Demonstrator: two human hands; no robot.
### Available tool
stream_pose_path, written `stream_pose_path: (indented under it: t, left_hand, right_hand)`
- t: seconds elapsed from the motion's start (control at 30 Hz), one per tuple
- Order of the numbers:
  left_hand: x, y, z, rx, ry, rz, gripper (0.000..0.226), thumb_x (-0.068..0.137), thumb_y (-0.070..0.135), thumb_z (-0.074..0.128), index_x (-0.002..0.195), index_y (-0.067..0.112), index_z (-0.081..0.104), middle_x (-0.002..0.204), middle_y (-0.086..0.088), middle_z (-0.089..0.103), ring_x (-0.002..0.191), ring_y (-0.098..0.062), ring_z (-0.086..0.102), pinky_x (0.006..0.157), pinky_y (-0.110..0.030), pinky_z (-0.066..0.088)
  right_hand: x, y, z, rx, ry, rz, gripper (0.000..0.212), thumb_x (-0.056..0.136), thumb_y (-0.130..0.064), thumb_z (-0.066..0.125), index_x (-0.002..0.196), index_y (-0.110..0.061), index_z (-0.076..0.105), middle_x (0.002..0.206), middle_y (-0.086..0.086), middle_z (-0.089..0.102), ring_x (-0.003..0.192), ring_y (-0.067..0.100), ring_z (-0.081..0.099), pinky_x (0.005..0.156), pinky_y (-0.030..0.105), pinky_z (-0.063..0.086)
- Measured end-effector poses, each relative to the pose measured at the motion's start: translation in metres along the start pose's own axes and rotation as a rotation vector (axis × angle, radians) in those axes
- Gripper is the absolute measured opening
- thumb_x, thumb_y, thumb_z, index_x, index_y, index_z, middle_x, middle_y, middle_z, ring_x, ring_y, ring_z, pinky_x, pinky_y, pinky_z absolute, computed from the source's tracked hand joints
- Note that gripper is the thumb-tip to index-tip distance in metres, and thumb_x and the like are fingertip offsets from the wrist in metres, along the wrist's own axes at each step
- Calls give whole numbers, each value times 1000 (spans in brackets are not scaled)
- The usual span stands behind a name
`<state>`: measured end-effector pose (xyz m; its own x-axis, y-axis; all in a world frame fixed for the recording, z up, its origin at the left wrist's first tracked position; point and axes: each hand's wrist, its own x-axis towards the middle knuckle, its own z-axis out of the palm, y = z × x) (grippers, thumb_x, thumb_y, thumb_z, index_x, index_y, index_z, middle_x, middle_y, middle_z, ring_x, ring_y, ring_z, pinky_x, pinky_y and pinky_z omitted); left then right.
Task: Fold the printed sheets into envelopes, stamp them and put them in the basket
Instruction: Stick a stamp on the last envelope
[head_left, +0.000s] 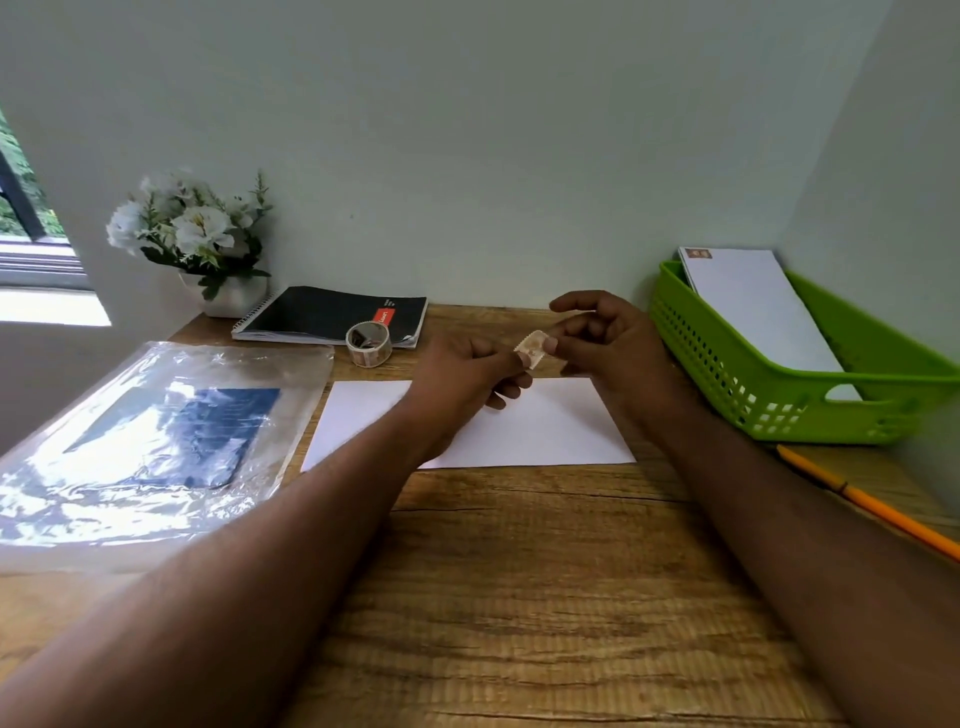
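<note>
A white folded envelope (540, 431) lies flat on the wooden desk (519, 571) in front of me. Above its far edge, my left hand (467, 369) and my right hand (608, 338) both pinch a small brownish stamp (531, 349) with toothed edges between fingertips. A roll of stamp tape (368, 344) stands to the left of my hands. At the right stands a green plastic basket (779, 395), and a stamped white envelope (753, 306) leans inside it.
A clear plastic sleeve with a dark printed sheet (156, 441) lies at the left. A black spiral notebook (327, 314) and a white flower pot (208, 249) sit at the back. An orange pencil (872, 509) lies at the right edge.
</note>
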<state>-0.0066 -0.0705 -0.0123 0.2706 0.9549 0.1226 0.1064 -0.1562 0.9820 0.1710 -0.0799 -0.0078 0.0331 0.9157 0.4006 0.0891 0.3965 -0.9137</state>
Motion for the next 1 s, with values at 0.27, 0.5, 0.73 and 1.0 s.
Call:
stream_pose_path:
  t: [0.27, 0.5, 0.73, 1.0]
  left_hand:
    - [3, -11, 11, 808, -152, 237, 33, 90, 39, 62, 120, 25, 66, 125, 11, 61, 114, -9, 54, 96, -26, 42]
    - [1, -13, 25, 1021, -275, 282, 53, 90, 60, 50, 129, 26, 58, 138, 7, 53, 128, -14, 43, 103, -30, 33]
    - [1, -15, 30, 968, -286, 256, 49, 87, 56, 58, 125, 26, 55, 134, 5, 54, 121, -13, 47, 98, -30, 39]
    - [-1, -15, 31, 1077, -341, 310, 65, 94, 54, 47, 150, 35, 22, 146, 0, 39, 132, -19, 35, 106, -34, 31]
  right_hand:
    - [8, -3, -20, 26, 73, 92, 19, 82, 4, 66, 84, -14, 71, 83, -1, 73, 79, 13, 68, 62, 24, 54]
    - [5, 7, -54, -337, -40, 214, 24, 77, 3, 72, 97, -9, 68, 81, 7, 68, 63, 7, 61, 50, 18, 44]
    - [5, 10, -52, -346, -129, 295, 34, 77, 7, 70, 107, -6, 63, 86, 18, 69, 71, 15, 65, 62, 23, 53]
    - [4, 16, -53, -408, -110, 283, 29, 75, 2, 74, 102, -7, 66, 89, 22, 70, 79, 23, 68, 70, 24, 54]
